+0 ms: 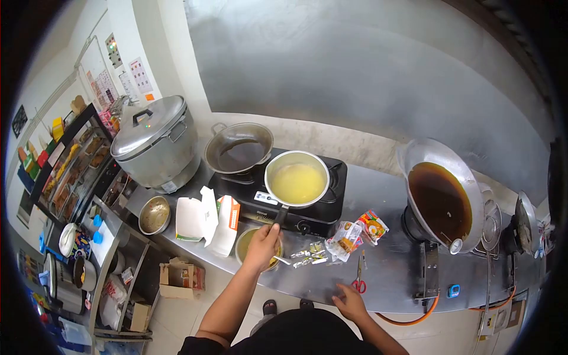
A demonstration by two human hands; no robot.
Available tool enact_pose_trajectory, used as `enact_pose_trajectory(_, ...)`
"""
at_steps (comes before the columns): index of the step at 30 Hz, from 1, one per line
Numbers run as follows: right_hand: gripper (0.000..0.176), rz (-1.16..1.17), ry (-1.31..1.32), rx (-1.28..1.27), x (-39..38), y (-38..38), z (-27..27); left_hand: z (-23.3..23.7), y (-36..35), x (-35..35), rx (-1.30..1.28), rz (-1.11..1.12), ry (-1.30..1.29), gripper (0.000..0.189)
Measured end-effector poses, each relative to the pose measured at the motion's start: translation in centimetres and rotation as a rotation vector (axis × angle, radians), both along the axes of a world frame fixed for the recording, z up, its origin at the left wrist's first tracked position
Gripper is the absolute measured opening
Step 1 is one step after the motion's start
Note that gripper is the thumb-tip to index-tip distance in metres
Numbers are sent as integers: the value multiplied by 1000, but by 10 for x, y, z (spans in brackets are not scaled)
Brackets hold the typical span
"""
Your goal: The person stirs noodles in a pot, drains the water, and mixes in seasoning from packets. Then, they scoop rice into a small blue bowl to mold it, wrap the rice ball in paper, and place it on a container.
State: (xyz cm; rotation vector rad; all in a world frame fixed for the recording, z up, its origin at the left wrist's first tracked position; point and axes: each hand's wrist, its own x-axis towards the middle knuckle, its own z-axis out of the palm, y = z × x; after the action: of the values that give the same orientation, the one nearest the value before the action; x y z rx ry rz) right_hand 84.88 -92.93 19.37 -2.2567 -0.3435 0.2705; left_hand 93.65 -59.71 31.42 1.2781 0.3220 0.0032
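My left hand [263,245] is wrapped around the black handle of a saucepan [297,178], which holds yellowish liquid and is over the right burner of a black gas stove [332,210]. Partly hidden under that hand is a metal bowl [241,245] with a spoon in it. My right hand [352,302] is at the counter's front edge with its fingers apart, holding nothing. Just beside it lie red-handled scissors [359,284]. Opened food packets [346,238] and torn silver sachets [310,254] are spread between my hands, in front of the stove.
A wok [239,148] sits on the left burner, with a large lidded pot [158,142] farther left. An opened takeaway box [208,222] and a small bowl [154,215] stand near the front. At right is a big wok [441,198] of dark brown liquid.
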Motion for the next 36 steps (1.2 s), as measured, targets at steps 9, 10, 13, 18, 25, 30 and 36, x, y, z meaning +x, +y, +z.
enact_pose_trajectory(9, 45, -128, 78, 1, -41, -67, -17, -31, -67, 105, -30, -33, -21, 35)
enact_pose_trajectory(10, 45, -135, 104, 8, -42, -71, -12, -34, -72, 111, -24, -26, -7, 35)
enact_pose_trajectory(13, 38, -118, 146, 45, -38, -77, 14, -52, -77, 130, -22, -19, -36, 35)
enact_pose_trajectory(18, 24, -89, 192, 51, -24, -84, 30, -65, -80, 141, -25, 23, 6, 36)
enact_pose_trajectory(25, 21, -82, 172, 64, -9, -84, 37, -54, -86, 141, -76, 7, 63, 36)
enact_pose_trajectory(30, 23, -46, 165, 65, 3, -79, 37, -53, -86, 140, -116, -12, 75, 33)
enact_pose_trajectory(36, 22, -8, 161, 78, 16, -64, 38, -50, -85, 139, -123, -27, 86, 33)
